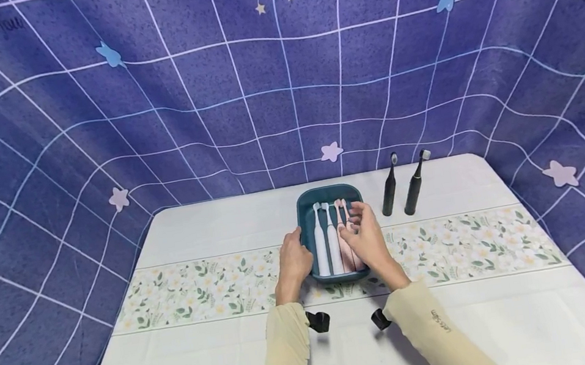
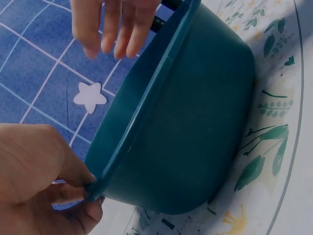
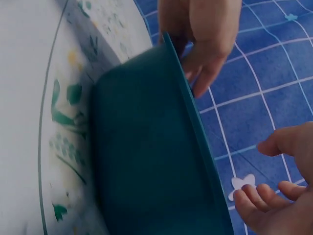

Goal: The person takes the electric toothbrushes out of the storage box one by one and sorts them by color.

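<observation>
A person's left hand is pinching the near-left rim of a teal plastic bin with rounded corners, thumb and fingers closing on its edge. The bin is sitting on a white tablecloth, across a printed band of white flowers and green leaves. Inside it, two slim white electric toothbrushes and two pale pink electric toothbrushes are lying side by side, heads pointing toward the far end. The right hand is reaching over the bin's right side above the pink pair, thumb apart from its gently bent fingers and visibly gripping nothing. To the right of the bin, two black electric toothbrushes are resting near each other on the cloth; no lettering is showing legibly on any brush. The cream right sleeve is carrying small dark lettering that seems to read "LetsSlim". Behind, a blue-violet backdrop with a wavy grid and stars is showing the script word "You" at the upper left and upper right, with other script being cut off at the corner.
</observation>
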Demonstrator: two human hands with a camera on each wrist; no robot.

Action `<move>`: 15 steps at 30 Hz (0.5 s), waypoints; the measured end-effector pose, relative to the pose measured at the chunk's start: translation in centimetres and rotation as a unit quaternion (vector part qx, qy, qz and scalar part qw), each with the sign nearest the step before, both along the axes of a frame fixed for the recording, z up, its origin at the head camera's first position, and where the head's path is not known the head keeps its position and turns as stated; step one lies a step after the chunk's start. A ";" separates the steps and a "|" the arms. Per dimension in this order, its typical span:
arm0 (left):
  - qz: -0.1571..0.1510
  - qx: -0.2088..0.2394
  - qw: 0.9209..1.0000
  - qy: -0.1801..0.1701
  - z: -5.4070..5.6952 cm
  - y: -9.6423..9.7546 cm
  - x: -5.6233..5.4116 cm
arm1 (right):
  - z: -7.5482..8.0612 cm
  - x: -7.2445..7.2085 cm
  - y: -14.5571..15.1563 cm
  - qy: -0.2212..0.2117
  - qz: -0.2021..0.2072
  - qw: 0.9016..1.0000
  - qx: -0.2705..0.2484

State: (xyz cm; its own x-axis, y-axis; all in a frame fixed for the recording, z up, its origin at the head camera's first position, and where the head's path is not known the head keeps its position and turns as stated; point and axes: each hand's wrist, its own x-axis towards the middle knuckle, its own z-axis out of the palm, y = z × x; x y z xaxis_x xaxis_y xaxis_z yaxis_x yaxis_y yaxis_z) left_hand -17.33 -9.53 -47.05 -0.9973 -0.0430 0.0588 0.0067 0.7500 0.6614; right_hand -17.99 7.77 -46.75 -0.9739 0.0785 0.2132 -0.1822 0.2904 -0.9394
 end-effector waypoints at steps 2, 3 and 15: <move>0.001 -0.002 1.000 0.001 0.0 0.0 -0.1 | -0.1 0.0 -0.5 -0.005 0.010 1.000 0.007; 0.002 -0.005 1.000 0.001 0.0 0.1 -0.1 | -0.1 0.0 -0.8 -0.008 0.015 1.000 0.011; 0.002 -0.002 1.000 -0.011 -0.3 -0.1 -0.3 | -1.2 -0.3 -2.7 -0.056 0.047 0.995 0.066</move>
State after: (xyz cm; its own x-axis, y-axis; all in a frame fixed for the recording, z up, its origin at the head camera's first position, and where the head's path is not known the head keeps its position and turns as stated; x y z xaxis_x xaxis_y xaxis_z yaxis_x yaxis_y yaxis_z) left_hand -17.59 -9.65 -47.33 -0.9983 -0.0459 0.0373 -0.0100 0.7524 0.6586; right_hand -18.26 5.04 -47.92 -0.9938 -0.0346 0.1057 -0.1107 0.3985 -0.9105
